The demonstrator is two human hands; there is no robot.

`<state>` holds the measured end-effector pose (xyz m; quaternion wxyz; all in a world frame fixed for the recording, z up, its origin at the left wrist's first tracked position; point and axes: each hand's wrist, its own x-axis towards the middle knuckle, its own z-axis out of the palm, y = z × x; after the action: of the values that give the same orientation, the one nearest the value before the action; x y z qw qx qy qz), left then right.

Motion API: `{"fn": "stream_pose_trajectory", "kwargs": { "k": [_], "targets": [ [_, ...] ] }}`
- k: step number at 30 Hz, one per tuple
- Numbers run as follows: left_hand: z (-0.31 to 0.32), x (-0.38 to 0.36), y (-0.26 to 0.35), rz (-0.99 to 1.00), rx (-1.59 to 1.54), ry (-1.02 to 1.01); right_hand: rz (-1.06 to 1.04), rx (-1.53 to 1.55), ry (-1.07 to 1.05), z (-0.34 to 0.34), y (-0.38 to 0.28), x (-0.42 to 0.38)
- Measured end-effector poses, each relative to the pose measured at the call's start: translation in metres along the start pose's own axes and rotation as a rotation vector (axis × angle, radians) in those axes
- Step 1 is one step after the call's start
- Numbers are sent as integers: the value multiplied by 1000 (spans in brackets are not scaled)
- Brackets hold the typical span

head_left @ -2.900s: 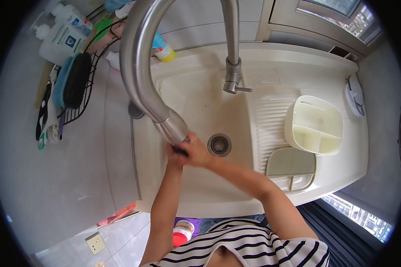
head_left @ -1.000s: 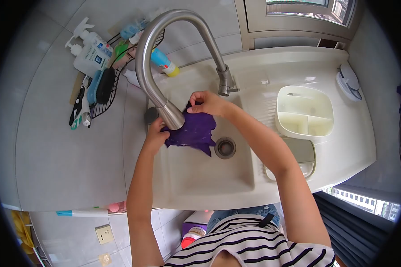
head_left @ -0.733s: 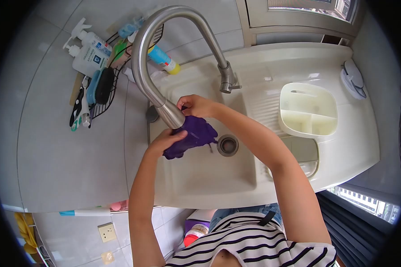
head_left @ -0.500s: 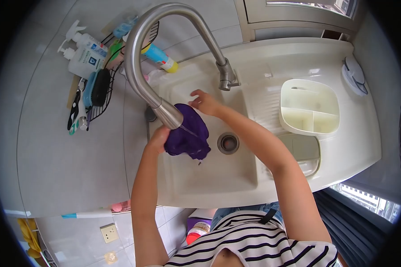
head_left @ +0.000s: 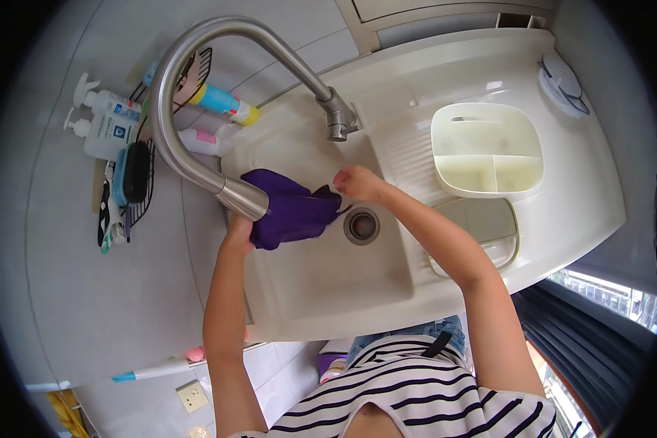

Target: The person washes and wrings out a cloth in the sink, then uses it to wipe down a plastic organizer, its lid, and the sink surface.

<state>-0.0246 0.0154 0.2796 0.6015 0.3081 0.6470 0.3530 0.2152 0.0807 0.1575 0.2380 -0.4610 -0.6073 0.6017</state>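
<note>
A dark purple cloth (head_left: pixel 292 212) hangs spread out over the sink basin (head_left: pixel 328 285), below the spout of the faucet (head_left: pixel 242 198). My left hand (head_left: pixel 241 233) grips its left edge, with the fingers partly hidden behind the cloth and spout. At the cloth's upper right corner is my right hand (head_left: pixel 359 183), its fingers curled closed; what they hold, if anything, I cannot make out. A thin dark strand sticks out from the cloth's right end, close to the drain (head_left: pixel 361 225).
A cream divided organizer (head_left: pixel 487 150) stands on the right of the counter, beside a lidded tray (head_left: pixel 482 226). On the left wall, a wire rack (head_left: pixel 144 193) holds a brush (head_left: pixel 134 172) and toothbrushes, near pump bottles (head_left: pixel 109 131). A white oval item (head_left: pixel 562 87) lies far right.
The purple cloth has been drawn out sideways toward the right. My right hand's fingers have curled closed and come down beside its corner. The whole view has shifted and turned slightly.
</note>
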Motion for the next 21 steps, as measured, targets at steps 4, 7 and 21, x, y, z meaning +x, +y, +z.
{"fn": "stream_pose_trajectory", "kwargs": {
  "k": [4, 7, 21],
  "targets": [
    [5, -14, 7, -4, -69, 2, -29, -50, -8, 5, 0, -2],
    [4, -18, 7, 49, -58, 31, -47, -41, -43, 11, 2, 2],
    [-27, -42, 20, -30, -90, 19, -162, 282, -384, 69, -26, 19]
  ]
}}
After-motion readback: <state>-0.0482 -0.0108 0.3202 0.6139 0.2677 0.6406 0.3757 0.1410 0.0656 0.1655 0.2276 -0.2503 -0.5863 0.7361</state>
